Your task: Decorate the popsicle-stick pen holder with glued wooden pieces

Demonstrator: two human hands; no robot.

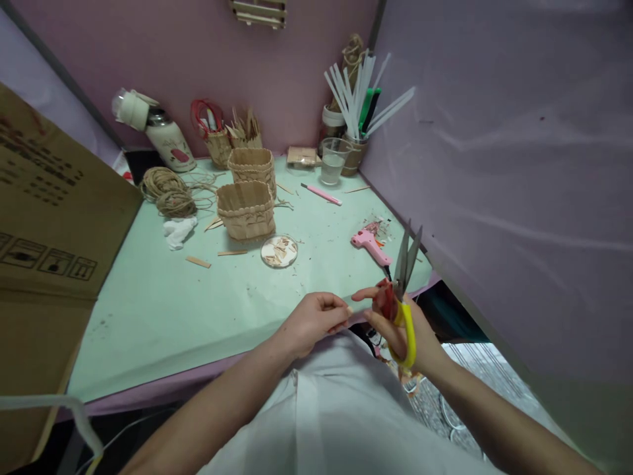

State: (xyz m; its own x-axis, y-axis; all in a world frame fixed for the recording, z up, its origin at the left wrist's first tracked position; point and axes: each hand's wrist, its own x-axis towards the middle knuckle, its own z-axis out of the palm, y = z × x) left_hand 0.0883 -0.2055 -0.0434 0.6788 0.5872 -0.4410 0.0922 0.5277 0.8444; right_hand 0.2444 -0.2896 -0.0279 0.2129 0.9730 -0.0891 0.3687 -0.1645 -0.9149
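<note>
My left hand (pixel 319 322) is closed in a pinch at the table's front edge. A small pale piece (pixel 350 310) shows at its fingertips, too small to name. In my right hand (pixel 415 330) are scissors (pixel 406 264) with yellow and red handles, their blades pointing up and slightly apart. The thumb and forefinger of that hand reach toward the left fingertips without touching them. Beyond the scissors lies a pink glue gun (pixel 372 246). A round white dish (pixel 279 264) with small wood pieces sits past my left hand.
Two woven baskets (pixel 246 227) stand mid-table, with twine balls (pixel 168 188) and a bottle (pixel 171 144) to their left. A pink craft knife (pixel 321 194), a plastic cup of water (pixel 332 168) and a holder of glue sticks (pixel 353 155) are farther back. A cardboard box (pixel 54 198) borders the left.
</note>
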